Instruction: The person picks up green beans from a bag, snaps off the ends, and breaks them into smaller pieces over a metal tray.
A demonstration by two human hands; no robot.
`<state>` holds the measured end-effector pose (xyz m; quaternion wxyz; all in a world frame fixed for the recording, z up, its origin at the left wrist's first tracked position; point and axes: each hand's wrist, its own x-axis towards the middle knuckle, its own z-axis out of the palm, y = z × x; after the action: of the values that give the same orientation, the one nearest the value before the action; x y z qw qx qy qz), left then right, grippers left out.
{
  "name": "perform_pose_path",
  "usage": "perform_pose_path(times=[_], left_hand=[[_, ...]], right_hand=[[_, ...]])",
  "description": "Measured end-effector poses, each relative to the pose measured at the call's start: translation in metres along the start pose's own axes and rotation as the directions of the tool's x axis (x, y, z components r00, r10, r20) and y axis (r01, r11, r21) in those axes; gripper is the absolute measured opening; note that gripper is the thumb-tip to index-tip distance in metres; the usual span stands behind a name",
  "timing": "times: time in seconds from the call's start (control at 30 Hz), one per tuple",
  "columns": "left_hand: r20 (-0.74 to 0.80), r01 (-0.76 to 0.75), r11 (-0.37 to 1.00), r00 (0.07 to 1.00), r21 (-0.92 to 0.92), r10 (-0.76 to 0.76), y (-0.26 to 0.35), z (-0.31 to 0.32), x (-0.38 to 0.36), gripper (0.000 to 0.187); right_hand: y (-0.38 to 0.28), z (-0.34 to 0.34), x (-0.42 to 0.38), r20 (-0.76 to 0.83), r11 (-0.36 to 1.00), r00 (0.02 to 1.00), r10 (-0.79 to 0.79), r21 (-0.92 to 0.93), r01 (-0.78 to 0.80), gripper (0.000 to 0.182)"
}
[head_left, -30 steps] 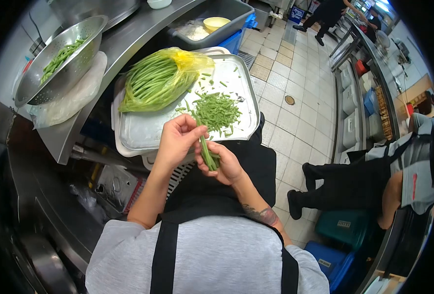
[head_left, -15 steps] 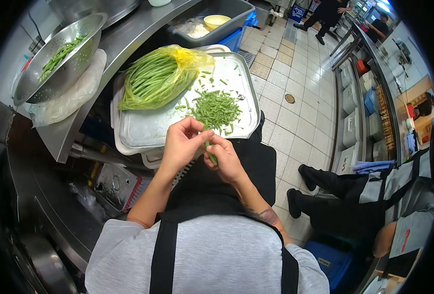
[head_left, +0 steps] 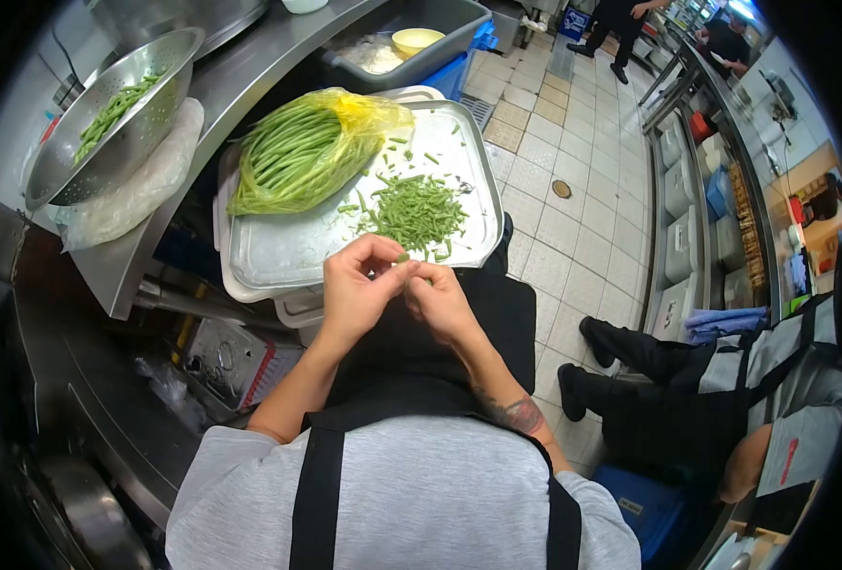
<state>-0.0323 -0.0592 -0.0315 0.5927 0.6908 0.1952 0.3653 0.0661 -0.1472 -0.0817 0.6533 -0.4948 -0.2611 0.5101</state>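
In front of my body, at the near edge of a metal tray (head_left: 278, 271), both hands are closed in a pinch close together. My left hand (head_left: 356, 290) holds a green bean (head_left: 402, 257), whose short end shows at the fingertips. My right hand (head_left: 440, 302) pinches at the same spot, with a bit of green showing between its fingers; most of the bean is hidden. Just beyond lies a pile of short green bean pieces (head_left: 419, 214) on the tray. Left of it rests a yellow plastic bag (head_left: 369, 119) full of long green beans (head_left: 293, 152).
A steel colander (head_left: 160, 109) with green beans tilts on a plastic bag (head_left: 145, 195) on the left counter (head_left: 240, 71). Behind the tray stands a grey tub (head_left: 459, 33) with a yellow bowl (head_left: 416, 40). A co-worker's legs (head_left: 649, 356) are at right; other people stand farther back.
My right hand has risen slightly and closed in against the left. The bean that stuck out below the fingers is now mostly hidden, with a short end showing above.
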Motion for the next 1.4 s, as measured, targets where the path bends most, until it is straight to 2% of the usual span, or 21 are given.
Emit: perform_pose_path(times=[0.03,0.1,0.13,0.17,0.2,0.27,0.33,0.43,0.53,0.7,0.77,0.83,0.87,0.93,1.07,1.17,1.2,1.27,1.3,1.37,1.4], left_hand=[[-0.027,0.016,0.990,0.999,-0.140,-0.020,0.004,0.000,0.000,0.013],[-0.026,-0.022,0.985,1.000,-0.173,0.018,0.011,-0.005,0.007,0.014],[-0.028,-0.063,0.976,0.998,-0.208,0.058,0.017,-0.009,0.012,0.015],[0.019,0.036,0.967,0.999,-0.253,-0.032,0.024,-0.012,0.014,0.013],[0.013,0.035,0.967,0.999,-0.252,-0.032,0.022,-0.015,0.016,0.013],[0.173,0.233,0.954,0.964,-0.186,-0.202,0.013,-0.018,0.018,0.010],[0.235,0.302,0.953,0.929,-0.033,-0.286,0.000,-0.013,0.012,0.015],[0.127,-0.053,0.916,0.992,0.397,0.003,-0.008,0.002,0.002,0.023],[0.137,-0.071,0.787,0.990,0.613,-0.018,-0.004,0.005,0.004,0.023],[0.048,-0.108,0.817,0.994,0.567,0.099,-0.012,-0.027,0.050,0.033],[-0.107,-0.006,0.790,0.990,0.613,0.091,-0.019,-0.053,0.088,0.031],[-0.150,-0.039,0.548,0.943,0.836,0.297,-0.038,-0.087,0.121,0.025],[-0.148,-0.047,0.545,0.940,0.837,0.309,-0.049,-0.103,0.129,0.025],[-0.204,0.198,0.211,0.979,0.957,0.006,-0.069,-0.130,0.144,0.019],[-0.231,0.251,0.129,0.961,0.959,-0.153,-0.076,-0.141,0.145,0.018],[-0.229,0.250,0.091,0.953,0.964,-0.198,-0.075,-0.140,0.148,0.017],[-0.232,0.252,0.081,0.951,0.964,-0.203,-0.078,-0.140,0.149,0.017],[-0.239,0.255,0.058,0.950,0.965,-0.202,-0.083,-0.147,0.150,0.017],[-0.206,0.223,0.110,0.968,0.969,-0.146,-0.086,-0.151,0.148,0.017],[-0.121,0.105,0.259,0.992,0.960,0.048,-0.098,-0.162,0.141,0.016],[-0.108,0.093,0.248,0.993,0.964,0.048,-0.097,-0.164,0.137,0.016]], right_hand=[[0.009,-0.006,0.002,0.021,0.999,0.999,0.043,-0.017,-0.043,0.016],[0.013,-0.010,0.002,0.048,0.996,0.995,0.088,-0.037,-0.086,0.017],[0.010,-0.007,-0.001,0.057,0.975,0.986,0.158,0.152,-0.165,0.018],[0.006,-0.005,-0.004,0.078,0.912,0.971,0.226,0.333,-0.239,0.021],[0.005,-0.004,-0.005,0.082,0.912,0.970,0.229,0.331,-0.243,0.021],[0.004,-0.004,-0.007,0.198,0.768,0.970,0.144,0.596,-0.235,0.030],[-0.002,-0.003,-0.006,0.206,0.772,0.970,0.133,0.592,-0.232,0.034],[0.003,-0.002,-0.004,0.139,0.816,0.981,0.137,0.546,-0.192,0.032],[0.019,-0.005,-0.002,0.123,0.791,0.970,0.210,0.562,-0.243,0.028],[0.014,-0.007,-0.010,0.147,0.725,0.972,0.182,0.648,-0.234,0.021],[0.009,-0.008,-0.012,0.150,0.756,0.977,0.151,0.619,-0.212,0.021],[0.005,-0.009,-0.014,0.153,0.788,0.983,0.101,0.591,-0.173,0.019],[0.002,-0.009,-0.016,0.156,0.791,0.984,0.089,0.590,-0.165,0.019],[-0.011,-0.008,-0.016,0.088,0.882,0.992,0.088,0.456,-0.118,0.019],[-0.064,0.005,0.025,-0.104,0.976,0.995,-0.001,0.214,0.024,0.018],[-0.144,0.047,0.088,0.184,0.990,0.974,-0.129,0.084,0.115,0.021],[-0.173,0.081,0.109,0.243,0.974,0.952,-0.186,0.172,0.146,0.025],[-0.228,0.144,0.139,0.406,0.955,0.908,-0.099,0.297,-0.029,0.054],[-0.249,0.174,0.151,0.445,0.967,0.887,-0.123,0.254,0.007,0.058],[-0.263,0.221,0.229,0.672,0.809,0.563,-0.480,0.091,0.581,0.064],[-0.274,0.229,0.211,0.663,0.804,0.563,-0.494,0.101,0.586,0.064]])
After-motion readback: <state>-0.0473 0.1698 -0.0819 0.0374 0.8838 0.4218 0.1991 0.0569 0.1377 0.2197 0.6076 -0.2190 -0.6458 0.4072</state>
